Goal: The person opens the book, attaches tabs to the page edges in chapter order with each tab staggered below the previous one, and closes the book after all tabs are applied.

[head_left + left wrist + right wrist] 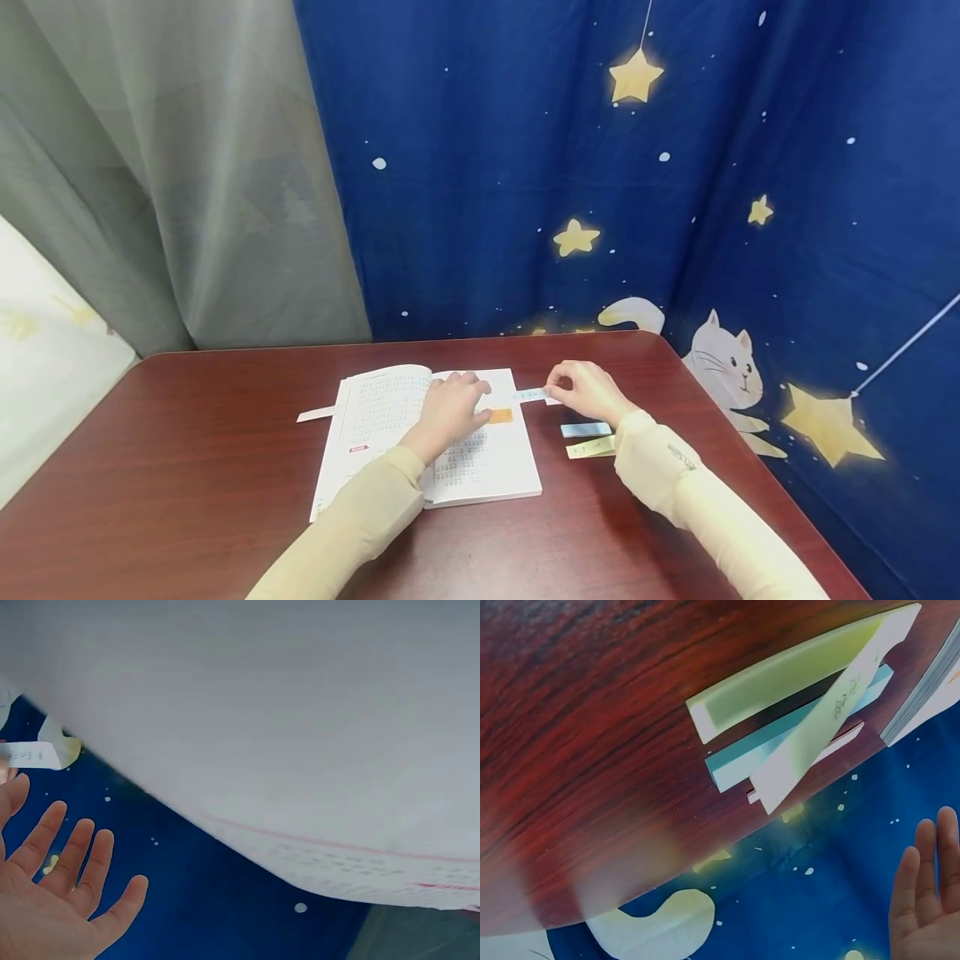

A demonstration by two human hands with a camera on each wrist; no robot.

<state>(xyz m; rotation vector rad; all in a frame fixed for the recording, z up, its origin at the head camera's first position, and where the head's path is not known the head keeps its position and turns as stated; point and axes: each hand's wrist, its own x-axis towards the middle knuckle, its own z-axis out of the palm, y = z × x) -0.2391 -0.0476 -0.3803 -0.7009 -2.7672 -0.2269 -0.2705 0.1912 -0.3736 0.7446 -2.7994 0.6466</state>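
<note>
1. Dark red wooden table (187, 467) stood before a blue star-and-cat curtain (750, 208), w/ grey drape (187, 167) at left.
2. Right hand (588, 390) pinched one end of a pale paper strip (531, 393) betw. thumb & fingertips, fingers curled close.
3. Strip was held just above the right page of the open book (420, 442), near its top edge.
4. Left hand (450, 412) lay flat on the book, fingers straight & slightly spread, pressing the pages.
5. Orange tab (500, 415) sat on the page just beside the left fingertips.
6. Blue strip (586, 429) & yellow strip (590, 448) lay on the table right of the book, near the right wrist.
7. White slip (316, 412) stuck out at the book's left edge.
</note>
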